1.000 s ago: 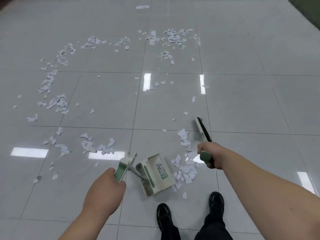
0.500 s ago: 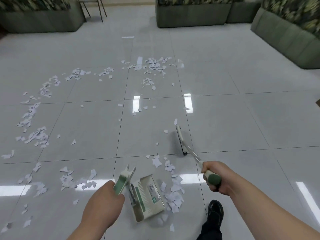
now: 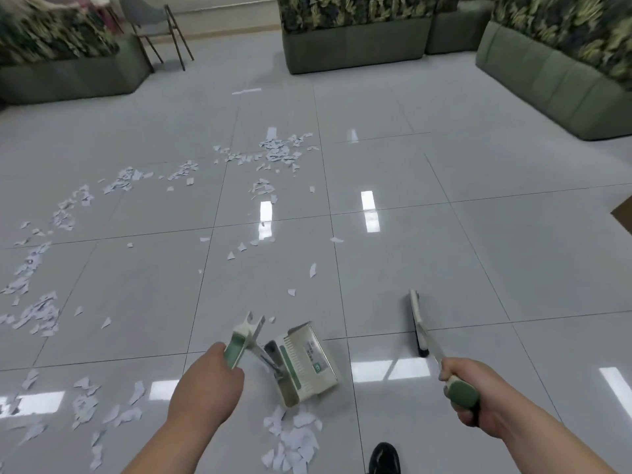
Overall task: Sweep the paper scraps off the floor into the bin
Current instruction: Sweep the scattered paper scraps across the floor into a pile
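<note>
My left hand (image 3: 205, 384) grips the green-and-white handle of a long-handled dustpan (image 3: 304, 362), whose white pan hangs tilted above the floor near my feet. My right hand (image 3: 475, 395) grips the green end of a small broom (image 3: 419, 326); its black bristle head is out to the right of the pan, apart from it. A pile of white paper scraps (image 3: 290, 443) lies on the tiles just below the pan. More scraps (image 3: 277, 152) lie in a wide arc across the far and left floor (image 3: 444, 251). No bin shows in this view.
Green upholstered planters with foliage (image 3: 355, 46) line the back and right (image 3: 554, 80) of the room, another at the left (image 3: 68, 77). A chair (image 3: 154, 25) stands at the back left. My black shoe (image 3: 384, 458) shows at the bottom. A brown corner (image 3: 624, 213) pokes in at the right edge.
My view has tilted up, showing planters and chair. The broom has swung out to the right, away from the scrap pile, which now lies below the pan. The dustpan stays in my left hand.
</note>
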Action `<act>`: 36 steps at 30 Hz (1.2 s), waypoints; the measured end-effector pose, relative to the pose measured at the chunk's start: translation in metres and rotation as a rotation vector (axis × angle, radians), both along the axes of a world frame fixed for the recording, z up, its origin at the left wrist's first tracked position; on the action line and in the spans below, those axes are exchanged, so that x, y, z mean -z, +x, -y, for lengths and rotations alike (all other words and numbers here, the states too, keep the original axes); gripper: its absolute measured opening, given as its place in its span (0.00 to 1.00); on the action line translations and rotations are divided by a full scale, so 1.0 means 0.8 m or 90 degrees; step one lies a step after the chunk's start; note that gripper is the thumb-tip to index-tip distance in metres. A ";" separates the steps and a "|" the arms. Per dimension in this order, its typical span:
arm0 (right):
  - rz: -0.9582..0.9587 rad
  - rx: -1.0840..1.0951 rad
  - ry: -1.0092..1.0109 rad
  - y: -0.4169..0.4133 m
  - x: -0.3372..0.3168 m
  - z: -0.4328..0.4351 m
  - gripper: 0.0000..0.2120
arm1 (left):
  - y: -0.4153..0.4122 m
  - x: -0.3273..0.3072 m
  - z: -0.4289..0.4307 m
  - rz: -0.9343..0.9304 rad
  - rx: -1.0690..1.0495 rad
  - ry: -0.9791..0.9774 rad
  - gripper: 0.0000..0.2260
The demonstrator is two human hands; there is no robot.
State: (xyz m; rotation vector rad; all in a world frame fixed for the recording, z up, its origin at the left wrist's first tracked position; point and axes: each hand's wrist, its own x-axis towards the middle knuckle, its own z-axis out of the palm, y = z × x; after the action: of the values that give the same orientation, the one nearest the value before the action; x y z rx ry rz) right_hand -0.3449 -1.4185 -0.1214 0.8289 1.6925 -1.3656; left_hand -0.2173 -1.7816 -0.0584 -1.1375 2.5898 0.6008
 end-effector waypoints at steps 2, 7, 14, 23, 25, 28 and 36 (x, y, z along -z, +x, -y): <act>0.009 -0.004 0.003 -0.017 0.002 -0.020 0.07 | -0.026 -0.002 -0.015 -0.007 -0.010 -0.006 0.02; 0.020 0.000 -0.003 -0.058 0.006 -0.035 0.07 | -0.073 -0.004 -0.031 -0.035 -0.048 -0.011 0.03; 0.007 -0.028 0.010 -0.144 0.007 0.001 0.08 | -0.153 0.006 -0.015 -0.076 -0.101 0.022 0.06; -0.015 -0.153 0.073 -0.319 0.028 0.122 0.08 | -0.270 0.036 0.065 -0.085 -0.163 0.076 0.04; -0.008 -0.193 0.084 -0.355 0.035 0.167 0.07 | -0.288 0.038 0.089 -0.065 -0.177 0.085 0.05; 0.012 -0.264 0.072 -0.398 0.043 0.241 0.07 | -0.305 0.041 0.125 -0.055 -0.213 0.094 0.06; 0.089 -0.469 0.057 -0.423 0.040 0.382 0.09 | -0.293 0.035 0.201 -0.040 -0.360 0.094 0.05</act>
State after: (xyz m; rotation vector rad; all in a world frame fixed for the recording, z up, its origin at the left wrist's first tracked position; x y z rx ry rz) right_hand -0.6830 -1.7241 -0.1536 0.2741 1.7078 -0.7137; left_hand -0.4515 -1.9423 -0.0866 -1.8316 2.2076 0.9340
